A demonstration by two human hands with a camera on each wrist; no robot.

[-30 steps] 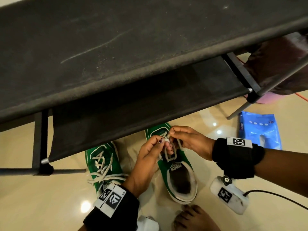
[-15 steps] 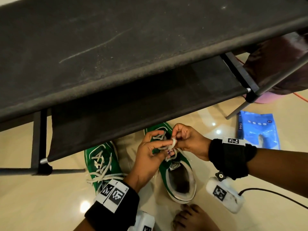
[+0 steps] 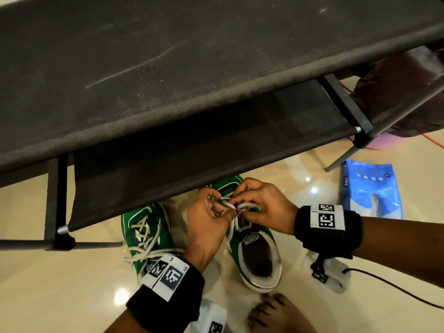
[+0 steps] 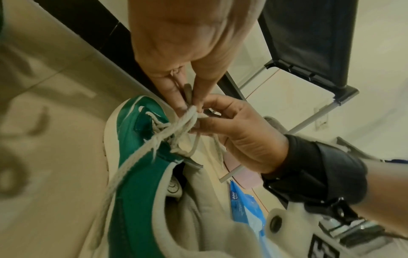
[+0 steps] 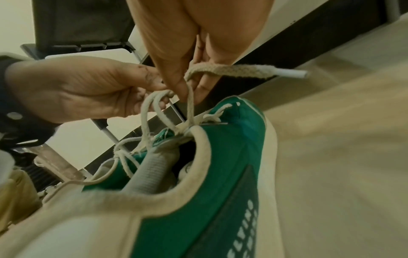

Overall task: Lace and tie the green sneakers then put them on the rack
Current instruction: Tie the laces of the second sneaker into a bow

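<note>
Nearest my head camera, a bare foot (image 3: pixel 276 313) is resting on the glossy cream floor (image 3: pixel 48 296), just behind the heel of the right-hand green sneaker (image 3: pixel 254 258).

Both wristbands are showing their coded tags. I am seeing the left hand (image 3: pixel 206 227) reaching in over the gap between the two shoes, its fingers curled and pinching the white lace (image 3: pixel 234 222) above the tongue. The left wrist view is giving the pinch plainly: thumb and forefinger closed on a bundle of lace strands (image 4: pixel 187 120). The right hand (image 3: pixel 264 207) is meeting it from the other side, fingers bent, also gripping the lace; in the right wrist view a loop is running through its fingertips, with the free lace end and its plastic tip (image 5: pixel 291 73) sticking out sideways. How far the knot is formed I cannot tell, since the fingers are covering it.

The left-hand green sneaker (image 3: pixel 149 239) is sitting on the floor beside the first, laces threaded and loose ends trailing.

Beyond the hands, the black fabric shoe rack (image 3: pixel 192 145) is standing over both toes. A blue plastic pouch (image 3: pixel 370 191) is lying on the floor to the right, with a dark maroon cloth item (image 3: pixel 403 97) farther back.
</note>
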